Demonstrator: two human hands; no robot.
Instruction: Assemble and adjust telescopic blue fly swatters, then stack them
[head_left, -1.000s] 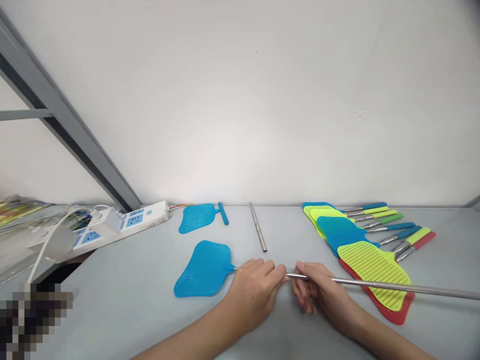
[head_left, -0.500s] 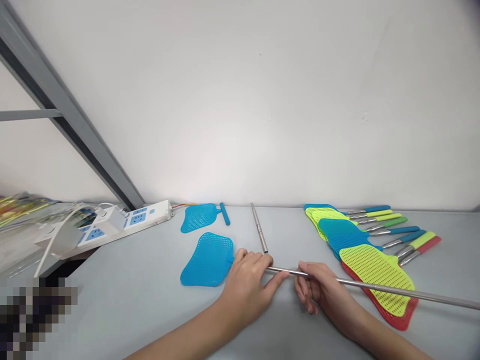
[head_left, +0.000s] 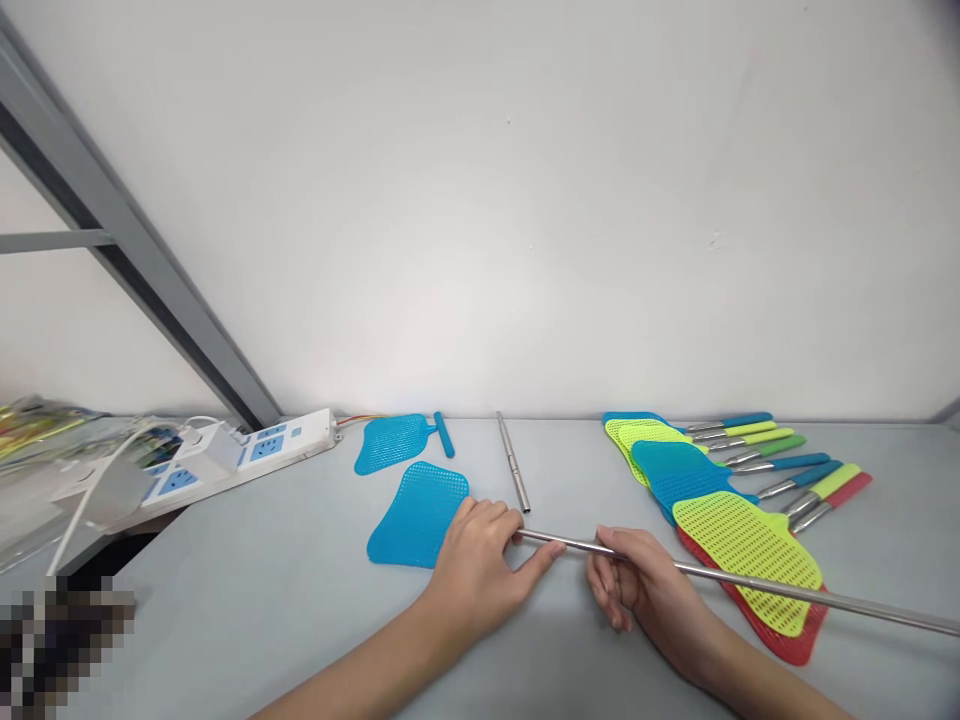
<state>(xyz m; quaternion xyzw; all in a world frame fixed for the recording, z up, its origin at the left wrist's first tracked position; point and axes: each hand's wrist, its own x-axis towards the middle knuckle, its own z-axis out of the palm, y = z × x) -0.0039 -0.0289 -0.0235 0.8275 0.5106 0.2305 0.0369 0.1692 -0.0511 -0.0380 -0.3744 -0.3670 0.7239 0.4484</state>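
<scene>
Two bare hands at the near edge of a grey table (head_left: 247, 600), both on one extended steel rod (head_left: 750, 580). Left hand (head_left: 480, 570): palm down, fingers curled over the junction where the rod meets a blue swatter head (head_left: 416, 515); thumb stretched along the rod's underside. Right hand (head_left: 637, 585): closed around the rod just right of the left hand, fingers wrapped under it. Rod runs from between the hands out past the right border, crossing above the nearest swatters of a pile; its far end is out of view. Blue swatter head lies flat on the table, partly hidden by the left hand's knuckles

Near right: fanned pile of swatters (head_left: 720, 500), heads overlapping, red at the bottom, yellow-green on top, blue and more yellow-green behind; handles in red, yellow-green, blue and green point right, collapsed short

Middle: one loose collapsed steel rod (head_left: 514, 465), lying apart, its near tip just beyond the left hand's fingertips

Further back: second blue swatter head (head_left: 394, 442), flat, with a short blue grip (head_left: 444, 435) beside its neck; whether the two touch cannot be told

Far left: white power strip (head_left: 247, 455) with blue sockets, a white plug seated in it, cable trailing toward the near left. Beyond it, clear plastic packaging (head_left: 45, 430), contents unclear. Grey metal frame bars (head_left: 150, 270) slant up against a white wall
</scene>
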